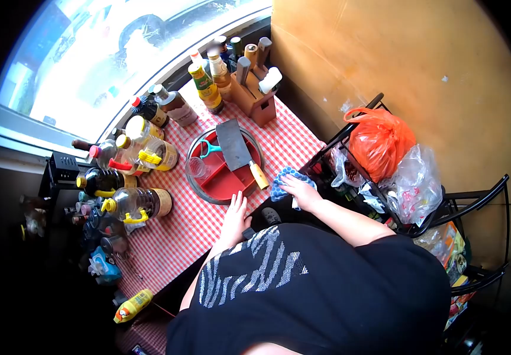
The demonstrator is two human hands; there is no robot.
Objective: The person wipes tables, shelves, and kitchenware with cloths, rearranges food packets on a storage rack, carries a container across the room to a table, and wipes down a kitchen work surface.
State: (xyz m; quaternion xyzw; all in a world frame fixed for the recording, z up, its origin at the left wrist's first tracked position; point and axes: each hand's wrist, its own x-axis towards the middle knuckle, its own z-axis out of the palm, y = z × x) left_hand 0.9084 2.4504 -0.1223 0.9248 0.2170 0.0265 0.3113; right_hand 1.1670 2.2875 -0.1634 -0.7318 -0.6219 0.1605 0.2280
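My right hand [303,193] is the one to watch: if it sweeps toward the tray [195,190], it could bump the cleaver's handle [259,176], which juts over the rim, and send the blade [233,144] sliding. The clear cup [196,167] might tip from such a knock. The cloth [279,183] is blue, patterned and rumpled, at the table's [184,248] near edge, toward the right corner. My right fingers lie extended over it; I cannot tell whether the thumb pinches it. My left hand [235,218] is open, holding nothing, beside the tray.
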